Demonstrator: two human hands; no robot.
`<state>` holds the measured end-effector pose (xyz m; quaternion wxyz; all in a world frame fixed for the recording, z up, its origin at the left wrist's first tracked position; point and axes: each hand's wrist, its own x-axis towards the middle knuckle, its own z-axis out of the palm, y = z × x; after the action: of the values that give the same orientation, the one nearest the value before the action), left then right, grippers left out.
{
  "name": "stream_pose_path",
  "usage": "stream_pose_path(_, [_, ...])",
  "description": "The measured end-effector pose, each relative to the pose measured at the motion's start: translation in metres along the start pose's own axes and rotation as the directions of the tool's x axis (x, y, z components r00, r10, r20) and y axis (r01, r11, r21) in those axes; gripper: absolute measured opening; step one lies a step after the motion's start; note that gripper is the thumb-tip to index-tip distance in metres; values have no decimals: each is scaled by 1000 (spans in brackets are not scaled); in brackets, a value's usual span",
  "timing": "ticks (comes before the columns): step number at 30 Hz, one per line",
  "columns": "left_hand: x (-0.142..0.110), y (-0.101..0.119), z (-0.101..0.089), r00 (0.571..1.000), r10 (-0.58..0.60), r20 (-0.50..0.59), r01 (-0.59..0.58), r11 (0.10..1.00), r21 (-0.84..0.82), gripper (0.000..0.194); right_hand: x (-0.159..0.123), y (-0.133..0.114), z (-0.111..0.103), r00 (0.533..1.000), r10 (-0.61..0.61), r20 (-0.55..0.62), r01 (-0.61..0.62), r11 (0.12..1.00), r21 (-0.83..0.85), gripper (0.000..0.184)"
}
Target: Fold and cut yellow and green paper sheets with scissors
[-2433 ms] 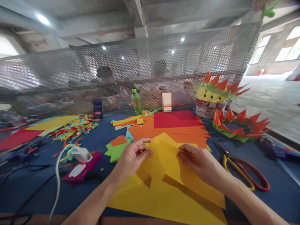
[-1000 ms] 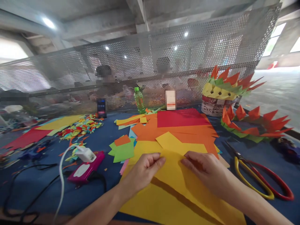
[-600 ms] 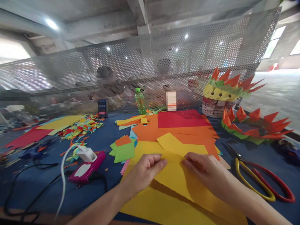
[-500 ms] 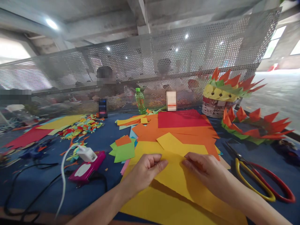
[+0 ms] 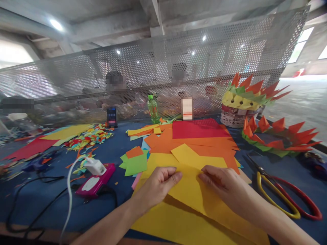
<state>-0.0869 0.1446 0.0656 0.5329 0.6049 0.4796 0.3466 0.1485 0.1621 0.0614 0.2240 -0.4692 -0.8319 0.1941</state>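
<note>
Between my hands is a sheet of yellow paper (image 5: 190, 190), tilted up a little from another yellow sheet (image 5: 155, 221) below. My left hand (image 5: 163, 185) pinches its left side between thumb and fingers. With thumb and curled fingers, my right hand (image 5: 221, 180) grips the right side. A small yellow piece of paper (image 5: 186, 153) lies just beyond my fingertips, over larger yellow and orange sheets (image 5: 204, 148). To the right of my right hand lie scissors (image 5: 260, 169) with one yellow and one red handle.
A pink power strip (image 5: 107, 177) with a white charger (image 5: 95, 166) and cables lies at left. Paper scraps (image 5: 89, 137) are heaped behind it. A green bottle (image 5: 153, 110) stands at the back. Spiky folded-paper rings (image 5: 278, 148) sit at right. People are behind the perforated screen (image 5: 158, 61).
Both hands keep their grip on the yellow sheet and have barely moved. The view has shifted very slightly.
</note>
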Motion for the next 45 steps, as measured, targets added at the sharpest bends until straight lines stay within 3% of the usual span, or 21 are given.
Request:
stream_pose_path(5, [0,-1,-1,1000,-15,1,15,999,44,47,0,2,1,1000,7,7,-7,1000,13,38])
stream_pose_path(9, [0,2,0,999,-42,22,43,998,-50,42,0,1,0,1000,2,5,-2,1000,31,37])
stream_pose_path(14, [-2,3,2,976,-57,208,120,945,-305,38,0,-2,-3,1000,-1,11,1,997,74,36])
stream_pose_path(18, [-1,-2,2,951,-58,305,160,934,-320,44,0,-1,-1,1000,-20,18,18,994,109,36])
stream_pose_path(27, [-3,1,7,959,-88,269,155,959,-236,39,0,-4,0,994,-100,55,89,982,164,31])
stream_pose_path(34, [-5,0,12,939,-208,275,272,937,-220,50,1,-6,0,994,-84,69,72,984,161,31])
stream_pose_path(39, [0,-3,11,966,-89,245,135,974,-181,40,-2,-8,-2,994,-51,100,37,989,141,29])
stream_pose_path(45, [1,-7,10,962,-101,254,150,972,-180,41,0,-8,-3,992,-37,120,20,990,142,26])
